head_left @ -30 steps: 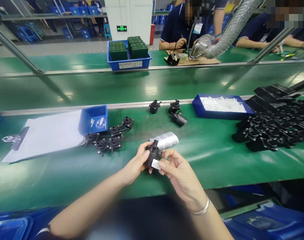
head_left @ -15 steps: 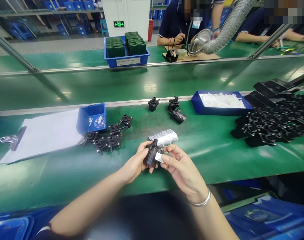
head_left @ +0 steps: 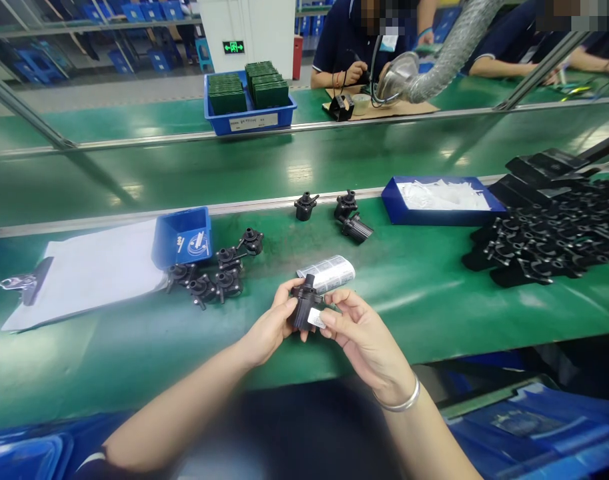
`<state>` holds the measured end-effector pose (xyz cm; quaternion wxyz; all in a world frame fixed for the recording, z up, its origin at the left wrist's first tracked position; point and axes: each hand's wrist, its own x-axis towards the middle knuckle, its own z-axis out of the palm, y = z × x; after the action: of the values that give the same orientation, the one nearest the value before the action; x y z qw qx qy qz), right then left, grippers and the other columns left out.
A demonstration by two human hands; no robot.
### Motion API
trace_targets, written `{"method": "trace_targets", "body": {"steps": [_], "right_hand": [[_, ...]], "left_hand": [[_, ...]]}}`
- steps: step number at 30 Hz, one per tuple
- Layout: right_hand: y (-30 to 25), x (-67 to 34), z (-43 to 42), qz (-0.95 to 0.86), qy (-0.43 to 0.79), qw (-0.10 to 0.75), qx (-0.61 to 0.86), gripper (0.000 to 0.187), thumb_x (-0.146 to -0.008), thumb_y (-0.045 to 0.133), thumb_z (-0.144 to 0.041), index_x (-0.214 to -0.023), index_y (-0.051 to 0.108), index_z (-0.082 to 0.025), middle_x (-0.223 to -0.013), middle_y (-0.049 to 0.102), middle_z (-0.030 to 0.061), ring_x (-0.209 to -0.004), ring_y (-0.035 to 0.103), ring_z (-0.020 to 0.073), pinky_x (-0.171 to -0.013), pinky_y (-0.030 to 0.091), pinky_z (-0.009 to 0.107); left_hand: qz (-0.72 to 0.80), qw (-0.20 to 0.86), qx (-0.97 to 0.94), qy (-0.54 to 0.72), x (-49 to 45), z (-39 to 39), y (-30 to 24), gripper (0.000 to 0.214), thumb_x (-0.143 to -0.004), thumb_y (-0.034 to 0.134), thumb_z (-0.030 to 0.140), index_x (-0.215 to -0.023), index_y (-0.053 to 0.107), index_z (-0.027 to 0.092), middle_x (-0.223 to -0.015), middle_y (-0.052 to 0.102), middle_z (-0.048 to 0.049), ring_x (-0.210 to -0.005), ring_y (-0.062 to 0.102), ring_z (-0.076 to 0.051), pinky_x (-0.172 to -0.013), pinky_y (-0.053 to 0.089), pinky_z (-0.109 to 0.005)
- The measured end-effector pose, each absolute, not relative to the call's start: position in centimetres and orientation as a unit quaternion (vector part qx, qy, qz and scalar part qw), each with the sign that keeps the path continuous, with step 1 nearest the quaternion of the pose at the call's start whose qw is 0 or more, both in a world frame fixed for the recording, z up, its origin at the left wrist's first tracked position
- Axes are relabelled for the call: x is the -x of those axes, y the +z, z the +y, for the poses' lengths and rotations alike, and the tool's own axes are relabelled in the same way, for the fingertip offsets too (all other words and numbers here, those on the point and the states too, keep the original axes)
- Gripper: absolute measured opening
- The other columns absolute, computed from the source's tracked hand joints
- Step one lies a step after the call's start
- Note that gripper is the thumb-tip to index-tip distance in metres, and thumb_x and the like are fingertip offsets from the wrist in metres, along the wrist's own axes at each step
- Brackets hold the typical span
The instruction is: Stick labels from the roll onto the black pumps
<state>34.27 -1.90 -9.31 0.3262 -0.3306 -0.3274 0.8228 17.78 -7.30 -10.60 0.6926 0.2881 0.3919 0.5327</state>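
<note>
My left hand (head_left: 271, 330) is closed around a small black pump (head_left: 303, 308), which stands upright with its spout on top. Between the thumb and fingers of my right hand (head_left: 357, 333) is a small white label (head_left: 315, 318), held against the pump's ribbed right side. Whether the label sticks to the pump I cannot tell. Just behind the pump lies a curled sheet of labels (head_left: 334, 272) on the green table. Farther back stand more black pumps (head_left: 305, 206), one of them lying on its side (head_left: 357, 228).
Several pumps (head_left: 229, 283) cluster at left by a small blue tray (head_left: 183, 240) and a clipboard with paper (head_left: 99, 270). A blue box of white pieces (head_left: 444, 197) stands at right, beside many black pumps (head_left: 539, 247). Across the table a co-worker (head_left: 351, 47) sits near a duct (head_left: 451, 60).
The white label's lower edge sits slightly closer to the pump's side. The whole view has shifted a little; both hands keep nearly the same pose.
</note>
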Motion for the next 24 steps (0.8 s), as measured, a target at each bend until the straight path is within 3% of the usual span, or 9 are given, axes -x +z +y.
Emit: {"method": "trace_targets", "body": {"steps": [6, 24], "right_hand": [[-9.32, -33.93, -2.39, -0.375, 0.812, 0.309, 0.323, 0.031, -0.074, 0.08, -0.021, -0.088, 0.053, -0.023, -0.064, 0.059, -0.0062, -0.061, 0.06, 0.0117, -0.064, 0.043, 0.025], [-9.8, -33.61, -2.22, -0.409, 0.799, 0.306, 0.317, 0.032, -0.077, 0.078, -0.025, -0.09, 0.049, -0.022, -0.066, 0.063, -0.0042, -0.067, 0.066, 0.0166, -0.068, 0.044, 0.029]], "left_hand": [[0.4, 0.687, -0.308, 0.523, -17.76, -7.32, -10.91, 0.052, -0.093, 0.045, 0.051, -0.134, 0.031, 0.023, -0.102, 0.056, -0.0061, -0.078, 0.055, -0.017, -0.066, 0.042, -0.029], [0.42, 0.667, -0.359, 0.501, -17.55, -7.48, -11.37, 0.046, -0.097, 0.04, 0.046, -0.137, 0.028, 0.026, -0.105, 0.052, -0.0057, -0.082, 0.056, -0.018, -0.069, 0.043, -0.03]]}}
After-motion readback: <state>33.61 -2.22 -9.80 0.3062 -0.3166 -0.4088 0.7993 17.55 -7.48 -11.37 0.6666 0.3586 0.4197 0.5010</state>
